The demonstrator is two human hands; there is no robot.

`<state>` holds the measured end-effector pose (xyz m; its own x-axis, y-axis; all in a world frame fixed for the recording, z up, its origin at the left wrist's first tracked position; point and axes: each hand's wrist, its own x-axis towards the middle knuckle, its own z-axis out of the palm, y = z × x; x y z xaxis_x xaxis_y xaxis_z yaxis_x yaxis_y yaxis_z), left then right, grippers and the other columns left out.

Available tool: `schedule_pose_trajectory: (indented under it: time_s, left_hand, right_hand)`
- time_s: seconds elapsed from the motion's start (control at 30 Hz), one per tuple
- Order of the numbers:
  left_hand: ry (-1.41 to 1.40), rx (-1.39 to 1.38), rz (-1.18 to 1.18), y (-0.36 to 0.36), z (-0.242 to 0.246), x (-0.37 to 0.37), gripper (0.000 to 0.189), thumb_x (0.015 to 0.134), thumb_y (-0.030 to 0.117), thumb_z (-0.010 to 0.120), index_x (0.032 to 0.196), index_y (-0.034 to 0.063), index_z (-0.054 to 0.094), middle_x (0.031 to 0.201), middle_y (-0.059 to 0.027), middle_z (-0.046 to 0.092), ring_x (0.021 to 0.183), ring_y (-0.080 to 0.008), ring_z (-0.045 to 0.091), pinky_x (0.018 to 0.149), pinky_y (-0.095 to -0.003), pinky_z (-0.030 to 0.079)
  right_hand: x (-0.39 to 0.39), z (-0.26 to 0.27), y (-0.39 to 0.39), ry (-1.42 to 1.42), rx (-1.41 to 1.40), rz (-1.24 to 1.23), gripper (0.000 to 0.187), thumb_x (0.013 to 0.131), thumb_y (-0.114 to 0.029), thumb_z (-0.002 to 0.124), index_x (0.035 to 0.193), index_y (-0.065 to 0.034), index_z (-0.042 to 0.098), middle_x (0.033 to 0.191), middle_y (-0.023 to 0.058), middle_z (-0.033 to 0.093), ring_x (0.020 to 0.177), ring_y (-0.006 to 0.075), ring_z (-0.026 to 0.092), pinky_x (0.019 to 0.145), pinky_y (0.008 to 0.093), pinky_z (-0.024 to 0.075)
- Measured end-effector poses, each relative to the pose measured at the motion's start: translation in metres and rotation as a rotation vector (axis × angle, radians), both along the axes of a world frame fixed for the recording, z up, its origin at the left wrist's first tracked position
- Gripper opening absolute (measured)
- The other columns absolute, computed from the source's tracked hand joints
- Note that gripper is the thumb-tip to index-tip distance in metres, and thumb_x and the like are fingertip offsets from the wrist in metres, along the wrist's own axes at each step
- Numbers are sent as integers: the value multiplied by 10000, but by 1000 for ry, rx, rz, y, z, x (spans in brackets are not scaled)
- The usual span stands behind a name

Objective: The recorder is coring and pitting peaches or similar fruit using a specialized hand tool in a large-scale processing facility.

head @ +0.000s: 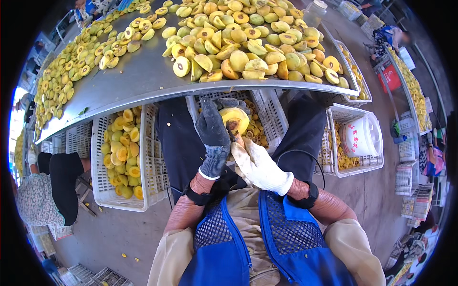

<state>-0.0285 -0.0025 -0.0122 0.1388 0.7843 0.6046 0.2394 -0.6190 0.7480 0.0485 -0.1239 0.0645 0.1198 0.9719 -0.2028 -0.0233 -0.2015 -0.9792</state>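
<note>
In a dark grey coated glove, my left hand holds a halved yellow fruit, seemingly a peach, with its cut face and brown centre showing. My right hand wears a white knit glove and grips a small hand tool. Its dark, curved metal end touches the fruit's cut face near the centre; most of the handle is hidden by my fingers. Both hands are above my lap, just in front of the table edge. Below them, between my knees, a white plastic crate contains yellow fruit scraps.
The metal table carries heaps of halved fruit and a clear jar. A crate of hollowed halves stands left. At right, a white bucket lies in another crate. A person sits at far left.
</note>
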Motion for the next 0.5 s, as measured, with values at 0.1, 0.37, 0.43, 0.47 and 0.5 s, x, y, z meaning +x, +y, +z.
schedule_pose_trajectory:
  time_s: [0.1, 0.37, 0.43, 0.47, 0.5]
  left_hand:
    - [-40, -67, -32, 1, 7, -2, 481, 851, 97, 489, 1297, -58, 397, 1194, -219, 529, 1036, -343, 545, 894, -393, 432]
    - [146, 107, -176, 4, 3, -5, 524, 849, 103, 501, 1326, -62, 357, 1220, -223, 509, 1029, -362, 528, 893, -421, 412]
    - [179, 199, -137, -1, 13, -5, 584, 831, 113, 542, 1345, -59, 323, 1179, -213, 526, 988, -353, 541, 863, -416, 430]
    - [154, 271, -97, 0, 15, -4, 560, 842, 112, 542, 1338, -55, 341, 1136, -200, 542, 945, -326, 554, 823, -396, 446]
    - [129, 344, -55, 1, 15, -3, 535, 854, 110, 541, 1330, -50, 359, 1093, -187, 558, 902, -298, 567, 784, -377, 462]
  right_hand:
    - [0, 12, 0, 282, -149, 9, 286, 930, -320, 500, 956, -35, 496, 581, -17, 470, 474, 63, 450, 415, 208, 343]
    - [17, 20, -4, 600, -315, 150, 434, 917, -474, 469, 846, -47, 499, 482, -43, 395, 337, 41, 349, 322, 186, 286]
    - [17, 20, -4, 627, -315, 160, 450, 914, -483, 469, 839, -41, 503, 470, -41, 393, 328, 42, 341, 319, 186, 287]
    - [17, 22, -4, 580, -314, 166, 453, 914, -485, 466, 838, -40, 500, 476, -39, 398, 329, 39, 342, 316, 187, 289]
    - [17, 23, -4, 532, -314, 173, 456, 914, -487, 463, 837, -39, 498, 482, -37, 404, 331, 37, 344, 314, 188, 292]
